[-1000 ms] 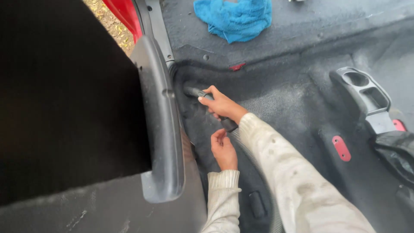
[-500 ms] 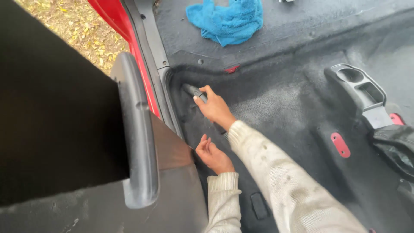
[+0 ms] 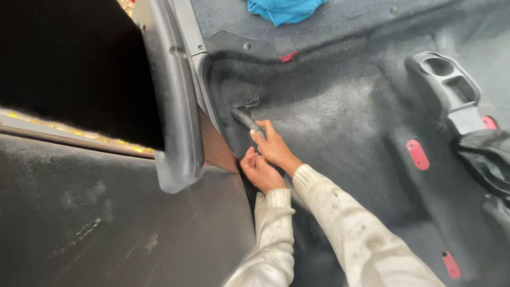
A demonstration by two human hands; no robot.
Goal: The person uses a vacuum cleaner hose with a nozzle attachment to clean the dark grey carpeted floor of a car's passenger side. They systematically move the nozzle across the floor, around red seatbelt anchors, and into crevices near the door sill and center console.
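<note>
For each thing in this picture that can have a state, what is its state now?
right hand: closed around the dark nozzle, pressing it to the carpet corner.
left hand: beside the right hand, fingers curled; what it holds cannot be told.
dark nozzle: tilted, tip at the carpet.
grey carpet: bare, dusty.
blue cloth: crumpled, lying apart.
cup holder: empty.

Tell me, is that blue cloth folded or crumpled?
Crumpled: the blue cloth lies bunched in uneven folds on the grey carpet, partly cut off by the frame.

Open carpet (image 3: 340, 127) rt of hands; door panel (image 3: 175, 106) tight on left, cup-holder console (image 3: 451, 87) far rt.
</note>
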